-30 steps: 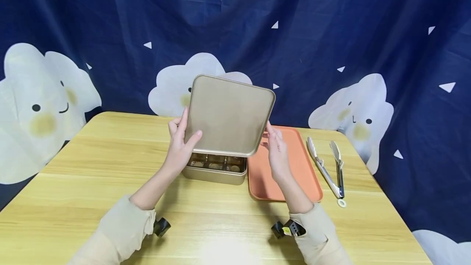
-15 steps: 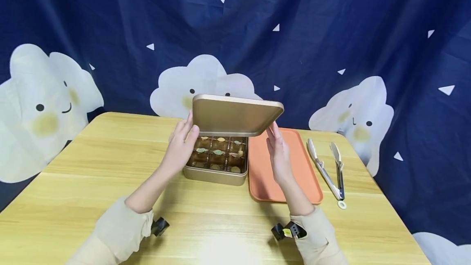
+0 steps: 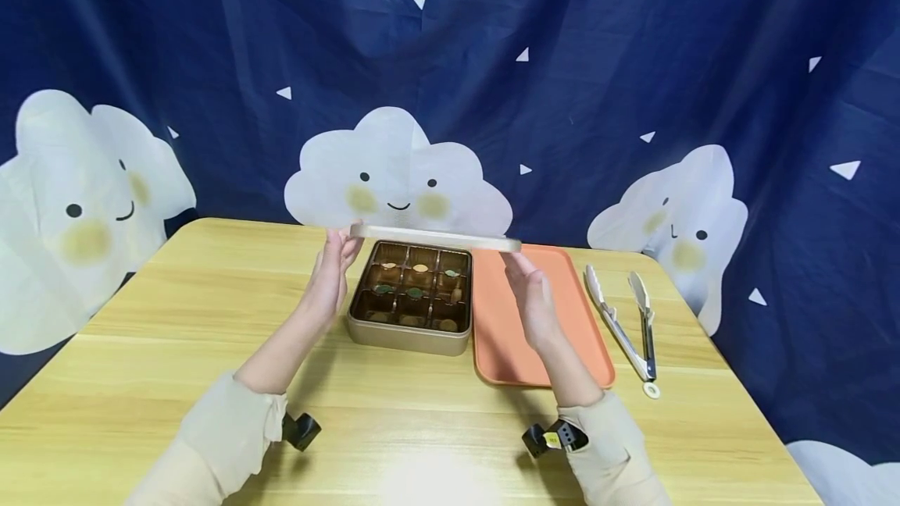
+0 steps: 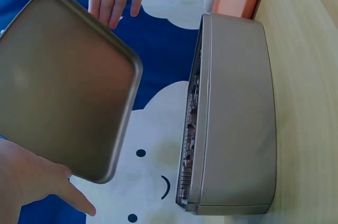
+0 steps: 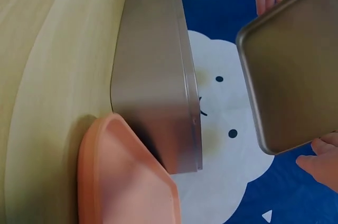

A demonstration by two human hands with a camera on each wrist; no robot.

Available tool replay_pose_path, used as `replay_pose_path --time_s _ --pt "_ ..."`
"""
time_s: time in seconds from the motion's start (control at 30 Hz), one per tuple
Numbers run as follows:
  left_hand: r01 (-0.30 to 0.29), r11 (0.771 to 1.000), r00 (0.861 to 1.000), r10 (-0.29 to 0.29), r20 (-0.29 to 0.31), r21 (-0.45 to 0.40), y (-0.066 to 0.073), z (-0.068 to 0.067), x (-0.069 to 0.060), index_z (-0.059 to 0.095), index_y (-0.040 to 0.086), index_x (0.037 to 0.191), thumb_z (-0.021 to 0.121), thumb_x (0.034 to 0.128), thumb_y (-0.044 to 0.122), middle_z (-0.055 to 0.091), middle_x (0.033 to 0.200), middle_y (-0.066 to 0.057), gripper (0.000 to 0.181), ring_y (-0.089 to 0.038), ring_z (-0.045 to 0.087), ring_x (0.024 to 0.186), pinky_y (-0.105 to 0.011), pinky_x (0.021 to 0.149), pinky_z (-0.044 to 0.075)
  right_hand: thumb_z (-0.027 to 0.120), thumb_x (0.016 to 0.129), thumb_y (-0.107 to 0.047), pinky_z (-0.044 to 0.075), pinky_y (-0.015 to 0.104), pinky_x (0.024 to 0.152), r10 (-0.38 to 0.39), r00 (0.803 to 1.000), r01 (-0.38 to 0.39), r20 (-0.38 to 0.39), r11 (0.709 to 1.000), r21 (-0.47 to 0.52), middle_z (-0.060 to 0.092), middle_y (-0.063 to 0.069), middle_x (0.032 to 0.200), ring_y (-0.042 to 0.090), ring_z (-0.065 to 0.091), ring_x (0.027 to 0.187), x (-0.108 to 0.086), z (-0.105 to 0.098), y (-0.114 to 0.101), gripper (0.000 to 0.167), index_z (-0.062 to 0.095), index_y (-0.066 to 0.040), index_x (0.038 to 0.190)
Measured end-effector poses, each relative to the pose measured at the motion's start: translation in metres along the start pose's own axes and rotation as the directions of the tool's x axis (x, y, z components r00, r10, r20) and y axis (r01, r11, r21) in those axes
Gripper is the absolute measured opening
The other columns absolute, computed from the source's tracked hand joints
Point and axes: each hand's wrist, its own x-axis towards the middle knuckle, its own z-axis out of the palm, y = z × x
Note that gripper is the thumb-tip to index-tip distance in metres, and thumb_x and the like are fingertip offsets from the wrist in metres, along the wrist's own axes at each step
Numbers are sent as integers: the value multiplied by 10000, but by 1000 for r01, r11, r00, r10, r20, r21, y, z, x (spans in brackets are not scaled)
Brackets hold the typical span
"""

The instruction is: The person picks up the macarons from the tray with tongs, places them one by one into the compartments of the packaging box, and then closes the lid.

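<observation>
A gold metal lid [image 3: 436,237] is held in the air between my two hands, nearly edge-on in the head view. My left hand [image 3: 330,272] supports its left side, and my right hand [image 3: 530,295] its right side. The fingers look straight along the edges, with both thumbs apart from the lid. In the left wrist view the lid's inner face [image 4: 68,86] shows. Below and nearer stands the matching tin box [image 3: 408,336], uncovered. Its brown divided insert [image 3: 390,303] has several compartments with small round, green and orange pieces, too small to identify.
An orange tray [image 3: 506,358] lies directly right of the tin on the wooden table [image 3: 394,428]. Farther right rest metal tongs [image 3: 626,334], spread apart, with a white ring at their end. A blue curtain [image 3: 450,45] with clouds hangs behind the table.
The lid has come down and tilted from facing the camera to nearly flat, over the tin's far side. The compartments have come into view. My left thumb has left the lid's face.
</observation>
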Motion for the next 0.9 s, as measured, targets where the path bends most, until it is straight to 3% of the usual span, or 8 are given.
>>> replay_pose_path --time_s 0.17,0.33,0.47,0.63,0.73,0.83,0.87,0.9 --pt "-35 999 999 35 9 -40 -10 -4 2 191 -120 1369 500 735 713 28 1503 -228 1091 -330 6 1389 -432 1122 -68 372 719 -772 115 540 1094 27 1000 -26 4 999 -43 236 303 1427 401 194 1340 0 2 1 1117 230 109 1391" --pt "-52 998 997 54 51 -39 -16 -10 4 161 -128 1385 556 767 641 8 1509 -210 1063 -254 -35 1397 -353 1132 -36 449 722 -746 153 559 1081 54 998 -54 -11 995 -87 307 274 1412 391 247 1327 0 1 2 1061 322 86 1369" --pt "-49 996 994 41 103 79 -18 -17 5 195 -88 1405 494 836 594 14 1516 -185 937 -265 -23 1399 -411 1128 -24 501 723 -715 177 574 1069 68 997 -71 -42 993 -96 344 267 1394 388 270 1316 0 -1 2 1027 367 93 1343" --pt "-1 979 987 -32 158 204 -23 -24 6 202 -40 1420 421 885 563 75 1511 -191 836 -331 4 1390 -510 1109 -20 427 717 -751 164 571 1073 86 996 -89 -39 992 -91 392 250 1371 332 314 1307 1 -1 3 1039 394 90 1326" --pt "48 980 977 -86 194 192 -26 -30 5 176 -13 1433 436 895 527 56 1514 -178 806 -332 -30 1388 -524 1101 -37 420 722 -743 266 478 1049 106 993 -111 -50 986 -121 555 138 1191 192 448 1172 1 -1 4 1004 424 68 1313" --pt "72 984 963 -112 247 165 -30 -36 6 140 6 1444 470 893 500 -11 1515 -173 810 -324 -94 1381 -531 1089 -78 490 746 -684 324 350 966 134 989 -140 -58 982 -125 550 -11 1071 72 465 1049 0 -2 6 936 421 57 1314" --pt "71 985 957 -112 267 158 -32 -38 6 125 9 1447 481 885 506 -34 1514 -173 831 -324 -114 1377 -534 1084 -90 520 752 -657 340 306 925 149 988 -154 -51 980 -126 545 -18 1053 52 475 1012 -1 -2 7 917 403 46 1330" --pt "63 987 951 -105 289 151 -34 -41 6 105 6 1448 490 878 513 -56 1511 -178 855 -329 -135 1371 -542 1076 -104 552 759 -623 339 291 973 161 986 -164 -34 980 -114 535 0 1177 28 461 1091 -1 -3 7 905 378 43 1346"
